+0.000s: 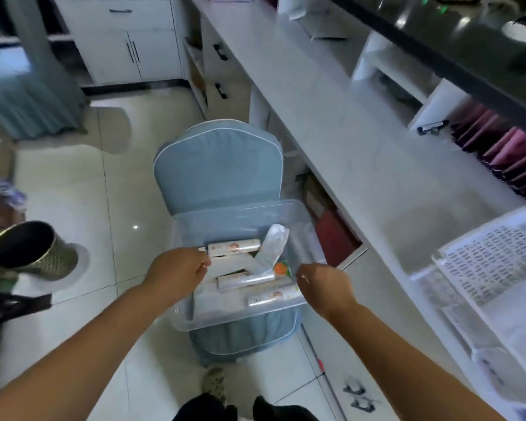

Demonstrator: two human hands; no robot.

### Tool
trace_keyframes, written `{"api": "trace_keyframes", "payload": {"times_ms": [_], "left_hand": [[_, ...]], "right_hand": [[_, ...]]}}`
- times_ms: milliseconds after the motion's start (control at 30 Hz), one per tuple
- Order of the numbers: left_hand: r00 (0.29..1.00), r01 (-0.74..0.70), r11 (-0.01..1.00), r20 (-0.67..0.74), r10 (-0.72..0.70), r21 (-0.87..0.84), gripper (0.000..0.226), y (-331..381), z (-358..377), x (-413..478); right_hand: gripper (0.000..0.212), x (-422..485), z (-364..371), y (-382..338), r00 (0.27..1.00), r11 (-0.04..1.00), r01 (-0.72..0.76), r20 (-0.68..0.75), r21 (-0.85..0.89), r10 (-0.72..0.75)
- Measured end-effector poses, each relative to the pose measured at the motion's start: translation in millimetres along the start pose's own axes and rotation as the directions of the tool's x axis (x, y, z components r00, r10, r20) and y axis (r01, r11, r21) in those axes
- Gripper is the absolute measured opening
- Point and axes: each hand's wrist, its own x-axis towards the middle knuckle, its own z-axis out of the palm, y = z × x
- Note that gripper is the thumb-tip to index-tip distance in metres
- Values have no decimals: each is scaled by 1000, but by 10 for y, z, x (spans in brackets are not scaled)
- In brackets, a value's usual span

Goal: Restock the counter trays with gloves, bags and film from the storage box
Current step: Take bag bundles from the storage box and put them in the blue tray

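On the blue chair (pixel 219 165) drawn up beside the tabletop (pixel 331 117) sits the clear storage box (pixel 240 317), open at the top. Several printed rolls (pixel 234 248) and a silvery packet (pixel 271 250) lie loose inside it; whether those are film, bags or gloves is too blurred to read. Your hands are apart, one at each side of the box. Your left hand (pixel 176 270) curls over the left rim and your right hand (pixel 324 284) over the right rim, and both seem to grip the box itself, not anything in it. You look to be at the start of a fetch, with nothing picked out yet. Next, free one hand, reach in and close on a single roll lying on top. Then carry it across to the white perforated trays (pixel 492 259) on the tabletop to your right. A metal bin (pixel 31 250) stands on the floor to your left.
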Motion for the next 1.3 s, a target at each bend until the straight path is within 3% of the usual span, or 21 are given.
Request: {"api": "trace_keyframes", "payload": {"times_ms": [367, 633, 767, 800, 833, 867, 933, 967, 1067, 1300], "left_hand": [[973, 183, 979, 157, -168, -87, 24, -611, 514, 482], [930, 285, 954, 268, -252, -90, 25, -687, 1130, 816], [922, 294, 949, 296, -250, -113, 27, -649, 1448, 1095], [922, 293, 949, 295, -249, -114, 27, -636, 1526, 1165], [924, 293, 949, 290, -250, -115, 27, -620, 1603, 1232], [926, 292, 949, 282, -251, -116, 27, -600, 1680, 1297], [928, 289, 951, 277, -249, -113, 27, -566, 1827, 1411], [927, 286, 952, 282, -246, -112, 28, -551, 1897, 1454], [925, 289, 948, 294, -241, -132, 27, -535, 2061, 1527], [938, 302, 931, 239, -252, -204, 19, -403, 2053, 1655]], "right_hand": [[25, 949, 850, -127, 959, 993, -49, 284, 106, 17], [20, 1812, 1739, 173, 829, 898, -379, 514, 222, 223], [19, 2252, 2120, 260, 734, 657, -640, 572, 399, 367], [28, 2362, 2217, 270, 744, 477, -669, 520, 571, 421], [41, 2449, 2287, 263, 642, 268, -753, 581, 601, 500], [55, 2522, 2390, 283, 552, 152, -796, 601, 585, 578], [68, 2624, 2620, 360, 389, -34, -872, 734, 488, 556], [66, 2661, 2701, 373, 360, -73, -885, 776, 459, 518], [44, 2680, 2867, 401, 386, -164, -834, 770, 527, 508], [24, 2439, 2578, 311, 518, -76, -744, 644, 664, 563]]}}
